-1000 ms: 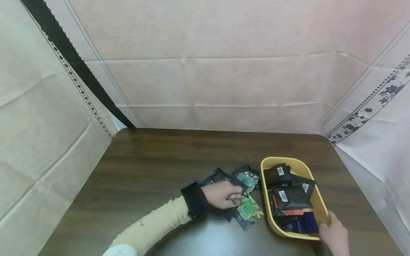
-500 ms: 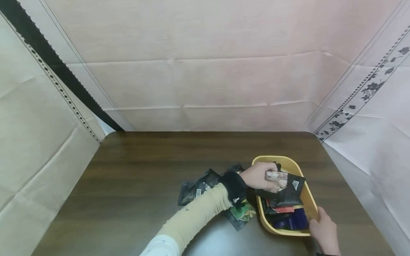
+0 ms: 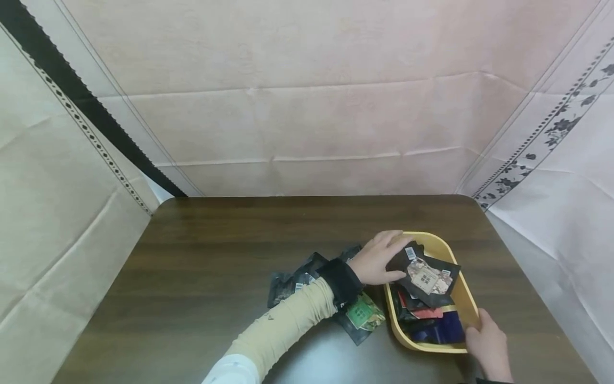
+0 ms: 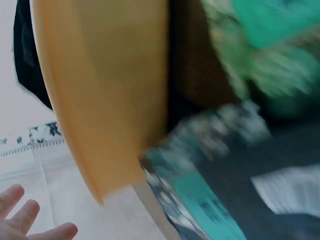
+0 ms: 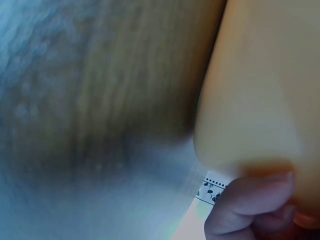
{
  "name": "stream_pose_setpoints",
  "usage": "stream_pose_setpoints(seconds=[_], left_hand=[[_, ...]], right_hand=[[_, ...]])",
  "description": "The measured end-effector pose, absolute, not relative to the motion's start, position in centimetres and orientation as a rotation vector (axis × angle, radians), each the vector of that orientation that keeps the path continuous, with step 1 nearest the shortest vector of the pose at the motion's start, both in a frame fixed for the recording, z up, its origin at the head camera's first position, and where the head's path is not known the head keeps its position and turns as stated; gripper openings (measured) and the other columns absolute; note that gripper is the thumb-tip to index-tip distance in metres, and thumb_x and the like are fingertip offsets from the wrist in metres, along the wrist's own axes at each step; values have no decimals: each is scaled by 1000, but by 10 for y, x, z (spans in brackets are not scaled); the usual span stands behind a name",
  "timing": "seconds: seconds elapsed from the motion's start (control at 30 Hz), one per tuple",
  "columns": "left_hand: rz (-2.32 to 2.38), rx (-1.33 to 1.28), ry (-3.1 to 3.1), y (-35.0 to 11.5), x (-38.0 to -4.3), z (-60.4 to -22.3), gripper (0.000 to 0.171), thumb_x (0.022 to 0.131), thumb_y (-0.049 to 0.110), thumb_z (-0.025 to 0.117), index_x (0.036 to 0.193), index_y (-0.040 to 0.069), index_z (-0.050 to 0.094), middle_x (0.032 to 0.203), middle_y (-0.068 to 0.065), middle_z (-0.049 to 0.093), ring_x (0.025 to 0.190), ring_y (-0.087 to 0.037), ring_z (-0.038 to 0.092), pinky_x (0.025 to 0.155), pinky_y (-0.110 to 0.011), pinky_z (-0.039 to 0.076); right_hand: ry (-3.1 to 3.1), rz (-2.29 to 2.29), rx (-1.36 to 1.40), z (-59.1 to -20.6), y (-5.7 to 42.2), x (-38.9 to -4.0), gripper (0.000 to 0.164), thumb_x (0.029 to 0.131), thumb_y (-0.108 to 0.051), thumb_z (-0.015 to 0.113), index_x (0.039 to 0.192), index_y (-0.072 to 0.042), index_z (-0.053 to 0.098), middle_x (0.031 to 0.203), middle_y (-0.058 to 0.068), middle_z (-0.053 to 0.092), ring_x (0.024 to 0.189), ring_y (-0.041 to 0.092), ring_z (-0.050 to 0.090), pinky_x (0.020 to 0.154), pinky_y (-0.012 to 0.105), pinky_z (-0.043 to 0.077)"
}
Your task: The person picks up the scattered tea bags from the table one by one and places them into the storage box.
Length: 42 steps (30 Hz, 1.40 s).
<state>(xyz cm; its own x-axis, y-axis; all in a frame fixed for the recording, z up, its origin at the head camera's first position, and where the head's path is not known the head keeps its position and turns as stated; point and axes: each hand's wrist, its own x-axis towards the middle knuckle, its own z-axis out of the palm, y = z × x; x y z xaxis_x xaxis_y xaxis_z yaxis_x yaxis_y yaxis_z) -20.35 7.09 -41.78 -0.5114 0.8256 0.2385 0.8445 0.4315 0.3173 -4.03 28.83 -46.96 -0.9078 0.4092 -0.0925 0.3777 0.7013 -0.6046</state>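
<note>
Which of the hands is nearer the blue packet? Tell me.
Right. The right hand grips the yellow basket beside the blue packet; the left hand is farther off, by the basket's far-left corner.

behind yellow rounded plastic basket [image 3: 466,298]: bare brown wood-grain tabletop [image 3: 230,229], passable. left of basket: flat black pouches [image 3: 283,288], cream-sleeved arm [image 3: 283,320] block. left hand [image 3: 378,261] obstructs basket's left rim; right hand [image 3: 488,341], near-right corner.

One left hand [image 3: 377,260], one right hand [image 3: 487,341] and one yellow basket [image 3: 437,247] appear at one surface [image 3: 240,229], with at least three packets [image 3: 363,313] outside the basket and at least four more inside, overlaps leaving the exact totals unclear.
</note>
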Motion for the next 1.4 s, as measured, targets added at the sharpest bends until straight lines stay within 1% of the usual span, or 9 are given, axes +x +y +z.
stream_pose_setpoints(seconds=[0.13,0.37,0.57,0.73,0.87,1.03,1.17,1.27,1.4], left_hand=[[-626,-1506,-2610,52,-206,-421,74,84,37,62,144,16,24,144,-12,25,133,-23,22,106,-36,21],[-521,-1503,-2585,13,-210,-427,71,84,35,63,142,13,29,143,-14,27,131,-26,25,105,-41,22],[-426,-1413,-2661,-37,-214,-442,62,83,28,63,138,14,38,144,-14,27,129,-26,28,103,-44,25],[-406,-1304,-2752,-78,-213,-453,58,84,25,62,137,14,40,142,-13,28,128,-27,30,101,-47,28],[-393,-1260,-2793,-99,-209,-457,58,83,25,63,136,14,41,141,-13,30,126,-28,31,99,-50,29],[-290,-1229,-2916,-111,-201,-459,66,79,37,65,137,17,39,137,-11,34,123,-28,34,96,-52,32],[-82,-1186,-3094,-113,-190,-461,78,70,45,70,138,23,39,132,-9,39,114,-28,39,88,-51,39],[27,-1158,-3153,-110,-183,-463,80,64,45,73,136,25,41,127,-9,42,106,-27,41,79,-50,43],[98,-1124,-3148,-102,-179,-466,75,63,39,76,131,26,45,118,-9,45,98,-25,42,70,-47,46]], right_hand=[[-2848,984,-670,-468,289,-39,36,78,1,39,112,11,40,94,37,51,79,46,51,65,53,40],[-2847,996,-723,-465,288,-40,36,76,0,39,111,11,41,92,35,52,76,43,51,61,48,40],[-2846,995,-735,-467,289,-42,38,75,0,39,112,10,41,94,36,52,77,45,51,62,50,40],[-2855,983,-731,-468,294,-41,38,77,-1,40,113,10,41,95,37,51,76,44,51,60,49,41],[-2858,971,-722,-467,297,-41,37,77,-1,40,113,11,40,95,38,51,76,46,51,60,50,41],[-2856,974,-731,-466,296,-42,39,77,0,39,115,11,39,95,38,51,77,47,51,63,52,41],[-2855,982,-754,-467,294,-42,41,78,-1,40,117,11,39,98,39,50,80,48,50,65,53,41],[-2862,980,-758,-468,293,-42,41,78,-1,39,117,11,39,99,39,49,82,50,50,66,54,40],[-2872,978,-749,-468,292,-42,41,78,-2,40,117,11,38,101,40,48,85,51,49,68,55,40]])
